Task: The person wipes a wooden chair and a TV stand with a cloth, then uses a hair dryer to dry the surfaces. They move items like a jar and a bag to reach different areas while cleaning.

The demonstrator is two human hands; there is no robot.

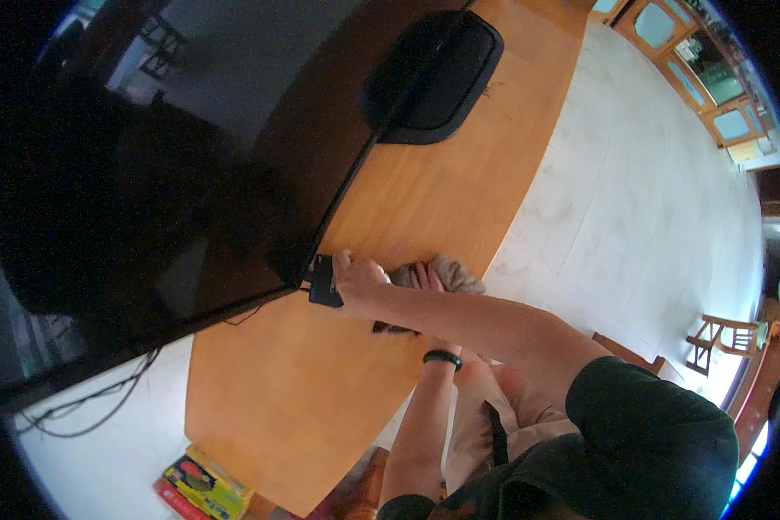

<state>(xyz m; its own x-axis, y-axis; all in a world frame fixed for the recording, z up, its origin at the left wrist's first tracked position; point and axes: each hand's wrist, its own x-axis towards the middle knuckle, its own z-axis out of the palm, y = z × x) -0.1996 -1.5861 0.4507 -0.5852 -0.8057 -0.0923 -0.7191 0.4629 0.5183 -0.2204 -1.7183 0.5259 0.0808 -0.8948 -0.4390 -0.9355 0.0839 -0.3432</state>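
Observation:
My right hand (359, 281) holds a small flat black object (325, 281) at the lower corner of a large black television (169, 195). My right forearm passes over my left wrist. Just to the right, my left hand (428, 276) has its fingers on a bunched grey-brown cloth (456, 275) that lies on the wooden table (286, 383); much of this hand is hidden by the right forearm. A dark green bracelet (442, 357) is on the left wrist. Something dark (393, 328) shows below the forearm; what it is cannot be told.
The television's black stand base (458, 97) rests on the far part of the table. Black cables (104, 403) hang behind the screen's near end. A yellow and red printed box (205, 484) lies beyond the table's near end. A wooden chair (725, 341) stands on the tiled floor at right.

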